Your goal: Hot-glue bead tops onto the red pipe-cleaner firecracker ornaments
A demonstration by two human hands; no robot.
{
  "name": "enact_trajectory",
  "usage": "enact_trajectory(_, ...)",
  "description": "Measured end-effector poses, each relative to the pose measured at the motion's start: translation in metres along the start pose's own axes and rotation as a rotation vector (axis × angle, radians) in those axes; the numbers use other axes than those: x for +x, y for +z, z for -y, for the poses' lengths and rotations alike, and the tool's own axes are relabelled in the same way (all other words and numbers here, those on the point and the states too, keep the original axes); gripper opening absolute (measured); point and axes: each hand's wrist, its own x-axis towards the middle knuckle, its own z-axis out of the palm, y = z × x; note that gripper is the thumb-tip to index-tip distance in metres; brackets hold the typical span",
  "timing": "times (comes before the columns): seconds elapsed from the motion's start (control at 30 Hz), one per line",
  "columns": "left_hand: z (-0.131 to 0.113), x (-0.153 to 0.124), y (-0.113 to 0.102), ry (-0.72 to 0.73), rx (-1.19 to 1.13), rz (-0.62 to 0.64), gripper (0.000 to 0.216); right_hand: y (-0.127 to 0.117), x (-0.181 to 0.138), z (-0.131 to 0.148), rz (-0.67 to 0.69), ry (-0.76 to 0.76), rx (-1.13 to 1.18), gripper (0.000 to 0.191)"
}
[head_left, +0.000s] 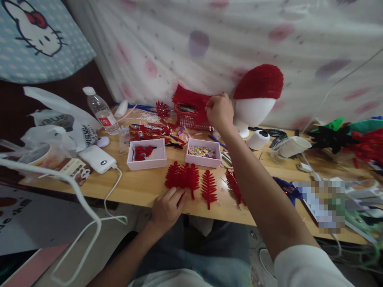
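Right grip (220,111), upper centre of the frame: we see it from the back, fingers curled against the right edge of the red stem bundle (188,97). We cannot tell whether it is clenched on a stem or only touching. The bundle stands in the red basket (191,120), set at the far edge of the counter (140,187) against the spotted cloth. Just right of the grip stands a white foam head (254,113) with a red cap.

Left grip (167,207), lower centre: released, with the fingers lying flat. The fingertips rest on the lower stems of the red leaf cluster (182,177), at the near edge of the counter.

Right of the cluster lies a single red leaf (208,188), apart from it. Another red leaf (234,185) lies partly under the right forearm.

Behind the leaves sit two pink trays side by side. The left tray (147,159) holds red pieces and the right tray (203,159) holds coloured beads.

Open room: a strip of bare wood runs left of the cluster, between the left tray and the near edge. A white power bank (97,158) and its cable bound it at centre left. The right end of the counter is crowded.
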Motion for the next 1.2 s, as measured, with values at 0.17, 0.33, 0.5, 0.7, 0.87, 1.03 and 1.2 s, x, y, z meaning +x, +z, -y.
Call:
enact_trajectory(0.17,-0.004,-0.005,-0.018,-0.3,-0.522,-0.03,0.03,-0.059,-0.018,0.016,0.037,-0.096,0.036,0.018)
enact_trajectory(0.33,-0.011,-0.012,-0.051,-1.018,-1.432,-0.06,0.025,-0.06,-0.061,0.025,0.45,-0.186,0.371,0.011)
enact_trajectory(0.5,-0.02,-0.023,-0.069,-1.314,-1.745,-0.077,0.008,0.001,-0.106,0.037,0.854,-0.133,0.528,0.014)
enact_trajectory(0.7,-0.023,-0.034,-0.063,-1.313,-1.754,-0.038,0.009,0.024,-0.141,0.045,0.656,-0.065,0.396,0.021)
enact_trajectory(0.87,-0.02,-0.035,-0.06,-1.275,-1.743,-0.066,0.018,-0.006,-0.17,0.025,0.402,-0.008,0.395,0.017)
enact_trajectory(1.03,-0.02,-0.027,-0.06,-1.362,-1.73,-0.174,0.012,-0.024,-0.235,0.035,0.344,-0.036,0.354,0.011)
enact_trajectory(1.2,-0.023,-0.02,-0.07,-1.411,-1.834,-0.211,0.03,-0.012,-0.273,0.066,0.43,-0.324,0.099,0.019)
